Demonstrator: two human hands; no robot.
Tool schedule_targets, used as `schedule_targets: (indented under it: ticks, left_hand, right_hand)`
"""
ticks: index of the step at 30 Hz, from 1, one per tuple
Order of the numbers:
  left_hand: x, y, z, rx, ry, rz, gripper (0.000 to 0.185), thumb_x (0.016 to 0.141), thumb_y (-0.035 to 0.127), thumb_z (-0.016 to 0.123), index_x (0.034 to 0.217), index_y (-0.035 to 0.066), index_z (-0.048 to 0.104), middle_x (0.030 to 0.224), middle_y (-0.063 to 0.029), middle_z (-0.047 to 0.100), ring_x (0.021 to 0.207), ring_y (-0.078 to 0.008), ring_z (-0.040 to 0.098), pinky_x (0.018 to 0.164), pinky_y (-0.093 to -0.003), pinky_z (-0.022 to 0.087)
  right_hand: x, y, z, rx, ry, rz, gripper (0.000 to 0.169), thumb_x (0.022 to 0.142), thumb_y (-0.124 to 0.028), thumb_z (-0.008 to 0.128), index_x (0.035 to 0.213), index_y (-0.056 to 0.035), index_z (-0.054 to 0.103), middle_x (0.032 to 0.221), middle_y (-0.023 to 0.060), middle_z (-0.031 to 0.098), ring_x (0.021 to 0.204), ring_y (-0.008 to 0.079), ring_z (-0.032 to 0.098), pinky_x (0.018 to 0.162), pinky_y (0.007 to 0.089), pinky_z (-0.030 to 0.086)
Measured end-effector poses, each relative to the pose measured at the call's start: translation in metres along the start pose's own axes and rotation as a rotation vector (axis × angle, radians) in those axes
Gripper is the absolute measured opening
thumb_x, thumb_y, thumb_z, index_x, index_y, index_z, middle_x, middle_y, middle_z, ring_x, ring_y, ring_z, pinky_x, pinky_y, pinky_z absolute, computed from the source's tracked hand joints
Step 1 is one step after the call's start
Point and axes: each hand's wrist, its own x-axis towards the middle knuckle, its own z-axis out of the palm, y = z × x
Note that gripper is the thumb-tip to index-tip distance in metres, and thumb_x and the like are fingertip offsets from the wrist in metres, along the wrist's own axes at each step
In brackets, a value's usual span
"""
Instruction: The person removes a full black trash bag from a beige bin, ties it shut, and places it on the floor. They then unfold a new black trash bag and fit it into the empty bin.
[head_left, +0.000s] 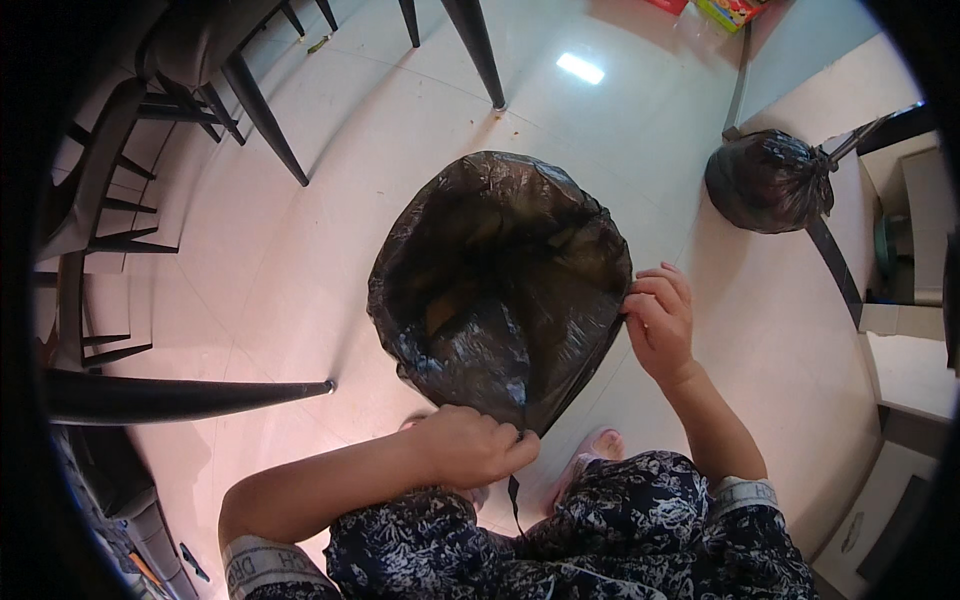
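A black plastic garbage bag (487, 300) stands wide open in front of me, its mouth spread into a rounded shape. Fingers and thumb of my left hand (472, 448) pinch the bag's near edge, drawing it to a point. Below that hand dangles a thin black strip (514, 491), perhaps a drawstring. On the right side of the mouth, my right hand (660, 319) grips the rim between thumb and fingers. Brownish patches show inside the bag, too dark to identify. Whether a bin stands under the plastic is hidden.
A full, tied black bag (769, 180) rests by the wall at right. Dark chair or table legs (262, 116) stand at left, one (195, 397) reaching near my left arm. Colourful packets (727, 11) lie at the top. Small scraps dot the tiled floor (277, 300).
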Motion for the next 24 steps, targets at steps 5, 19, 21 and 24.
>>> schedule_targets:
  ticks: [5,19,21,24]
  left_hand:
    - [0.014,-0.011,0.044,-0.073,-0.219,-0.175,0.036,0.089,0.029,0.048,0.114,0.004,0.054,0.097,-0.0153,0.06,0.089,-0.0282,0.061,0.076,-0.0367,0.05]
    - [-0.058,-0.086,0.087,-0.362,-0.205,-0.755,0.039,0.092,0.02,0.041,0.126,0.005,0.048,0.126,-0.0183,0.051,0.117,-0.0347,0.047,0.103,-0.0453,0.034]
    - [-0.076,-0.084,0.072,-1.55,0.498,-1.14,0.037,0.091,0.024,0.038,0.12,0.005,0.052,0.111,-0.0161,0.06,0.1,-0.0318,0.058,0.086,-0.0463,0.047]
    - [-0.075,-0.092,0.052,-1.953,0.952,-1.041,0.034,0.089,0.042,0.04,0.102,0.014,0.054,0.087,-0.0052,0.061,0.068,-0.0183,0.055,0.052,-0.0278,0.04]
  right_hand:
    - [-0.018,0.008,0.032,-0.034,-0.039,0.045,0.017,0.062,0.001,0.063,0.074,-0.008,0.056,0.083,0.004,0.055,0.086,0.0251,0.053,0.076,0.0384,0.041]
    - [-0.006,0.059,0.028,0.44,-0.317,0.833,0.019,0.083,-0.008,0.054,0.099,-0.0084,0.065,0.105,0.0076,0.064,0.099,0.0186,0.058,0.082,0.0326,0.047]
    - [0.016,0.052,0.033,0.845,-0.235,1.023,0.026,0.088,-0.02,0.053,0.108,-0.0057,0.062,0.109,0.0075,0.063,0.102,0.0164,0.056,0.087,0.0316,0.045]
    - [0.037,0.062,0.05,1.27,-0.256,1.157,0.04,0.092,-0.033,0.05,0.116,-0.0016,0.057,0.111,0.0075,0.061,0.105,0.0176,0.055,0.092,0.0327,0.042]
